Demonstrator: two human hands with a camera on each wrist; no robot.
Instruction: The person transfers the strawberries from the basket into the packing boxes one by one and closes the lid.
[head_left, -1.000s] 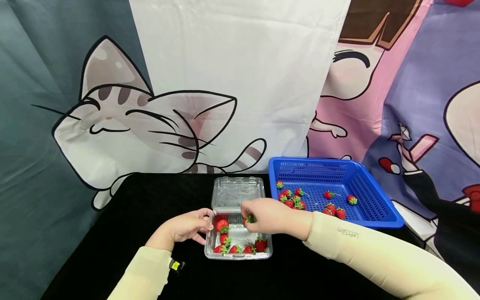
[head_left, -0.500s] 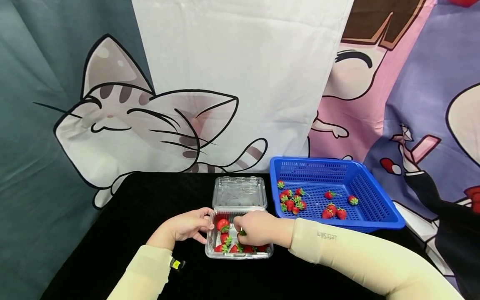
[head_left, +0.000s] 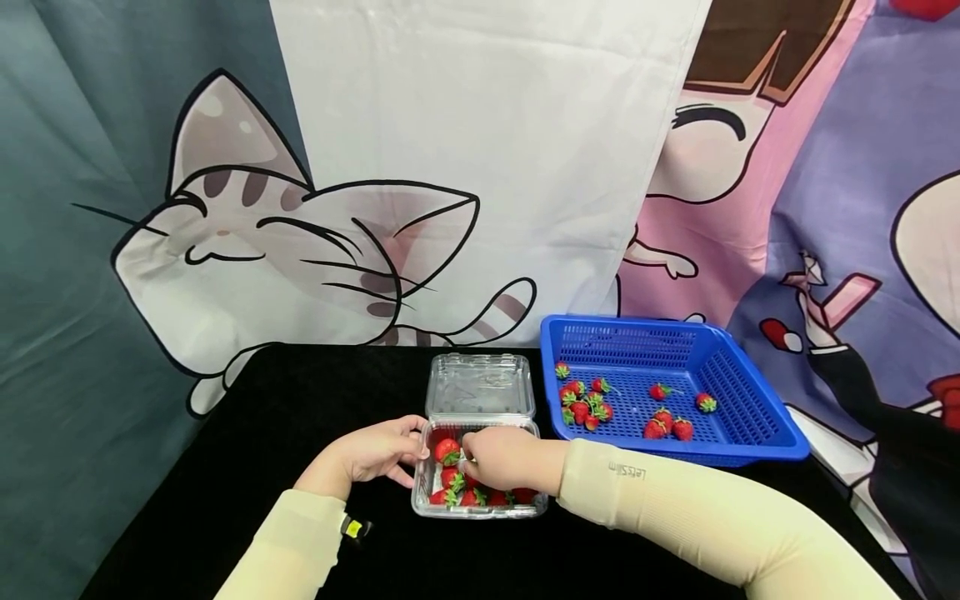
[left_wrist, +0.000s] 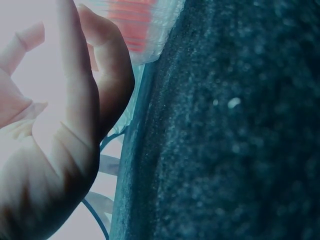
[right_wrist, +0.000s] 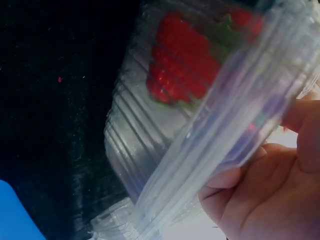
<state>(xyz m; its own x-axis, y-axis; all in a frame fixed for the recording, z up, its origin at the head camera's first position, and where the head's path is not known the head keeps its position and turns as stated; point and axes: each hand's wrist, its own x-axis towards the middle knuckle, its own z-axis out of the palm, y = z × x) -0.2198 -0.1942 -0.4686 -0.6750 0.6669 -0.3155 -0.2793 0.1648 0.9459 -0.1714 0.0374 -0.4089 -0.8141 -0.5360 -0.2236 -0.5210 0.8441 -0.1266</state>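
Observation:
A clear plastic clamshell box (head_left: 480,513) stands on the black cloth with its lid (head_left: 480,385) folded back. My left hand (head_left: 378,454) holds the box's left rim, thumb over the edge and other fingers outside. In the left wrist view, the left hand's fingers (left_wrist: 112,65) are beside the clear wall. My right hand (head_left: 501,458) reaches into the box, its fingers around a strawberry (head_left: 472,482) mostly hidden beneath them. Several strawberries (head_left: 447,452) lie along the left and front sides. In the right wrist view, a strawberry (right_wrist: 177,60) shows through the ribbed wall.
A blue perforated basket (head_left: 742,367) stands right of the box, with several strawberries (head_left: 579,410) at its left and others scattered. The right forearm passes in front of its near edge. A printed cloth with a cartoon cat (head_left: 217,275) hangs behind the table.
My right hand has moved left and slightly down inside the box, carrying the strawberry from the back right towards the middle. The left hand stays at the left rim.

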